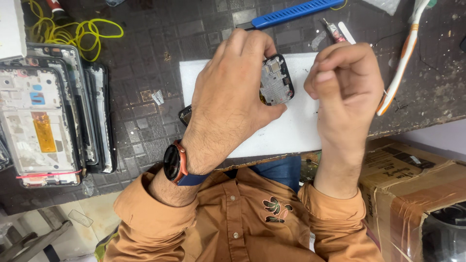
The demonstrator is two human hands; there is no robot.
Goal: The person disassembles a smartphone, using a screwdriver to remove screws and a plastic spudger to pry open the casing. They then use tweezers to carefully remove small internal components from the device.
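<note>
Orange sleeves [160, 218] frame the left hand [228, 97] pinching a small circuit board [276, 80]; the right hand's [347, 85] closed fingers, contents unseen, could slip and scratch it.

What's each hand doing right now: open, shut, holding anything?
Left hand: shut on the small device frame, held over the white sheet.
Right hand: fingers pinched shut; whatever they hold is hidden, cannot tell.
</note>
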